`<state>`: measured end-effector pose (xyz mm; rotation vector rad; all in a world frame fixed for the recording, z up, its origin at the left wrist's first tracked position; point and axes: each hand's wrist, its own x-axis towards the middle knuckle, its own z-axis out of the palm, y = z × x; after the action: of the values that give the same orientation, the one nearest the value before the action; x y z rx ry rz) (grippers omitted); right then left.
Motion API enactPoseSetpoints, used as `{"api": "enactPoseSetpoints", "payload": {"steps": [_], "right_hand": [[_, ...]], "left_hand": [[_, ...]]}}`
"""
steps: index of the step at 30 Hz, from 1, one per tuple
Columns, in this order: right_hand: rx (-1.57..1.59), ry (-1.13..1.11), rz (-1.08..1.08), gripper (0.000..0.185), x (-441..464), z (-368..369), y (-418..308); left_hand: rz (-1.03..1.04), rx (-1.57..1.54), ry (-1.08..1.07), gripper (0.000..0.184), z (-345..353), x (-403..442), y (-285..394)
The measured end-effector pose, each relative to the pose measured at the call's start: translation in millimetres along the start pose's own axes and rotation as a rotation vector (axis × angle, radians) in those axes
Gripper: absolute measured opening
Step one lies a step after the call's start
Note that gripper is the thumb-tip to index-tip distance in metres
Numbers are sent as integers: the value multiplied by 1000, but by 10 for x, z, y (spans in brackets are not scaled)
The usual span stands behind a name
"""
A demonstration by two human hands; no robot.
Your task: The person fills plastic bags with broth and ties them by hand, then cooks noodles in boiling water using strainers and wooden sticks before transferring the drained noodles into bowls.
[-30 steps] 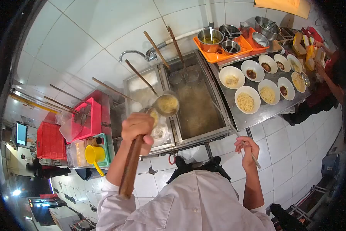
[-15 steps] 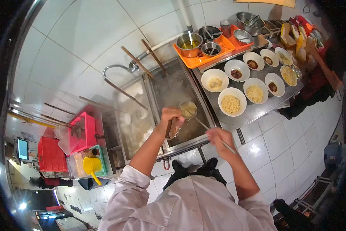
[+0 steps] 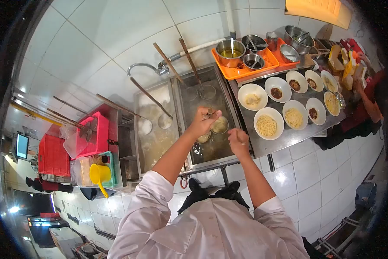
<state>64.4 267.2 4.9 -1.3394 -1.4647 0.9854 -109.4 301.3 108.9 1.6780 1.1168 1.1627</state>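
Observation:
My left hand [image 3: 204, 122] is closed round a noodle strainer's wooden handle, seen nearly end-on above the right-hand boiling vat [image 3: 229, 159]. Strainer baskets show close by in the steaming water: one basket [image 3: 220, 124] just right of the hand, and another basket [image 3: 203, 138] below it. Nearer the vat's right edge is my right hand [image 3: 239, 141], its fingers curled together. What they grip is too blurred to make out. Two more wooden-handled strainers lean at the back of this vat, including one with its basket [image 3: 207, 92] in the water.
On the steel counter [image 3: 263, 146] at right stand several white bowls, including a noodle bowl [image 3: 268, 124]. Behind them, an orange tray [image 3: 269, 60] holds metal pots. A left vat [image 3: 156, 149], a faucet [image 3: 148, 68], red baskets and a yellow dipper [image 3: 99, 173] are at left. Another person [image 3: 368, 108] stands far right.
My left hand has lifted and turned, so the handle now points towards me. My right hand has moved towards the vat; the thin rod it held no longer shows clearly. The view has shifted slightly.

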Motion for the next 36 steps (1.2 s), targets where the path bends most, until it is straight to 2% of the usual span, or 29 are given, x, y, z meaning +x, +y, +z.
{"api": "enactPoseSetpoints", "payload": {"steps": [1,3,4,6,7,8,9,10,11,13,14,16,17,19,20,21,23,25,27,28,29,31,32,34,35,36], "right_hand": [[-2,-3,-6,30,4,-11,-50],[326,-154,326,31,-24,10,-139],[325,-154,324,31,-24,63,17],[44,-29,-9,31,-14,177,325],[44,-30,-9,31,-32,101,125],[86,-64,187,31,-48,-21,-76],[126,-100,380,30,-58,-139,-350],[127,-62,287,29,-120,-189,-499],[126,-69,288,29,-159,-247,-676],[-19,-269,248,28,-238,-302,-939],[-21,-271,251,28,-272,-172,-896],[37,-157,-41,30,-313,213,-594],[37,-156,-40,30,-316,352,-386],[-115,-216,-46,28,-280,623,46],[3,-165,105,29,-270,674,207],[2,-173,108,29,-294,665,190],[-53,-30,-108,31,-359,597,165],[-113,-86,-71,32,-372,595,-10],[120,-32,205,33,-374,541,-153],[75,32,56,34,-417,596,-137],[73,33,49,34,-389,598,-149],[115,-138,145,33,-377,615,-105],[115,-134,145,33,-386,619,-80],[-139,-7,-133,33,-382,589,-72],[-140,-2,-136,33,-388,571,-69],[41,-49,31,33,-406,537,-115]], "left_hand": [[-129,-39,-3,51,-7,3,33],[-207,-11,-14,52,-52,14,75],[-287,14,-27,53,-62,20,90],[-317,5,7,52,-48,23,140],[-349,-1,40,52,-38,16,133],[-348,0,43,52,-34,32,109],[-329,41,50,51,-29,60,23],[-313,81,58,50,-22,82,-34],[-318,80,63,50,-9,106,-29],[-294,35,60,50,23,143,-43],[-297,33,60,50,28,135,-53],[-246,160,-47,49,48,121,-183],[-246,160,-49,49,87,79,-157],[-78,227,28,50,148,-11,-58],[-78,231,35,50,127,7,-30],[-41,205,60,51,121,-9,-36],[-8,170,91,51,148,-77,-35],[85,107,63,51,109,-68,-42],[58,103,65,50,91,-87,-40],[38,98,66,49,98,-77,-30],[45,97,69,49,112,-62,-16],[121,181,196,51,134,-81,-3],[123,180,192,51,129,-94,1],[-7,149,118,53,122,-91,12],[-2,149,117,53,127,-88,20],[105,243,158,53,139,-94,-14]]}}
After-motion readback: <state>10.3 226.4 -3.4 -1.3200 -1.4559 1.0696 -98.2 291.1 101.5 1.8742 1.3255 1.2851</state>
